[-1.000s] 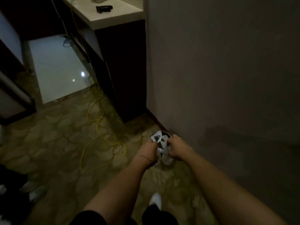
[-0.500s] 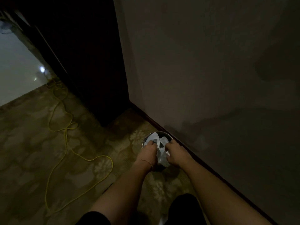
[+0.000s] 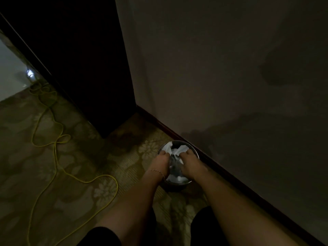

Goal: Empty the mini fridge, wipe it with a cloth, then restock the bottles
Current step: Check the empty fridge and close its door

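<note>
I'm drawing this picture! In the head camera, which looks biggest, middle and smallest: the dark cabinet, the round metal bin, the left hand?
1. Dark cabinet, by far the largest.
2. Round metal bin.
3. Left hand, gripping the white liner, smallest, though not much smaller than the bin.

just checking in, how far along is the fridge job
Nothing shows as done: no fridge or bottles are in view. In hand: the left hand and right hand both grip a white cloth in a round metal basin on the carpet by the wall, likely wetting or wringing it. Wiping and restocking look still ahead.
</note>
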Demonstrator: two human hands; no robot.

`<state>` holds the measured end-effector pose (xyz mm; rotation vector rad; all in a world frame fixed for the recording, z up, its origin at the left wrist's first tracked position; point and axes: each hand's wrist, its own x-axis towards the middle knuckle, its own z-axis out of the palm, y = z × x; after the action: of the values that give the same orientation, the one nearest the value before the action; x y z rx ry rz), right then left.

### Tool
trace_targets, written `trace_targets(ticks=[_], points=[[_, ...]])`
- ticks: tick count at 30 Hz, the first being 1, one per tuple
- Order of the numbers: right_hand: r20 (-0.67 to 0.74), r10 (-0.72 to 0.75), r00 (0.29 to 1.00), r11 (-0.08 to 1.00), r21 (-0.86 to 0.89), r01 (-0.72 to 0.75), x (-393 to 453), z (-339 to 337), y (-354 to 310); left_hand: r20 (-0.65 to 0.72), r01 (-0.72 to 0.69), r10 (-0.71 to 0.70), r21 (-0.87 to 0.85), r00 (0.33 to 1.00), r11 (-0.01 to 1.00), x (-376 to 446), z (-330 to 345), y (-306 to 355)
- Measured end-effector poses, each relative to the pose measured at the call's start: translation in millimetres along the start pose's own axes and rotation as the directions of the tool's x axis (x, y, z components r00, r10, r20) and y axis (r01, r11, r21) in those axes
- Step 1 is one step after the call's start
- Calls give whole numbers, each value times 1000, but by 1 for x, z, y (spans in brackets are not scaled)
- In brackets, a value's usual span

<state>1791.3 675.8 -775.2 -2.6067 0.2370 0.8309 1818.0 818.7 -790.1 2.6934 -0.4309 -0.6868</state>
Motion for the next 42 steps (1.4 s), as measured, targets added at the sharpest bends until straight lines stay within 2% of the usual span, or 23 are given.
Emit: trace_targets(ticks=[4, 6, 9, 19, 24, 29, 32, 37, 42], points=[[61, 16, 998, 999, -47, -13, -24, -10, -6, 31, 11, -10, -28, 999, 1000, -23, -11, 7], [59, -12, 998, 999, -50, 15, -47, -27, -12, 61, 21, -19, -33, 998, 999, -44, -32, 17], [57, -32, 998, 998, -59, 36, -90, -65, -25, 34, 29, -28, -22, 999, 999, -83, -76, 37], [-27, -171, 985, 981, -94, 167, -297, -224, -88, -57, 83, -82, 7, 995, 997, -264, -248, 146], [-88, -196, 977, 973, -138, 183, -404, -262, -106, -100, 56, -52, 38, 994, 998, -353, -289, 190], [-196, -133, 972, 984, -145, 105, -515, -264, -101, -135, -21, 36, 109, 990, 994, -433, -305, 234], [-261, -74, 962, 993, -108, 47, -592, -253, -84, -121, -122, 140, 145, 983, 982, -483, -295, 267], [-314, 76, 946, 995, -36, -92, -722, -212, -28, -65, -312, 330, 198, 942, 929, -576, -252, 342], [-369, 262, 892, 963, 43, -265, -857, -178, 61, 55, -480, 483, 259, 874, 838, -656, -195, 447]])
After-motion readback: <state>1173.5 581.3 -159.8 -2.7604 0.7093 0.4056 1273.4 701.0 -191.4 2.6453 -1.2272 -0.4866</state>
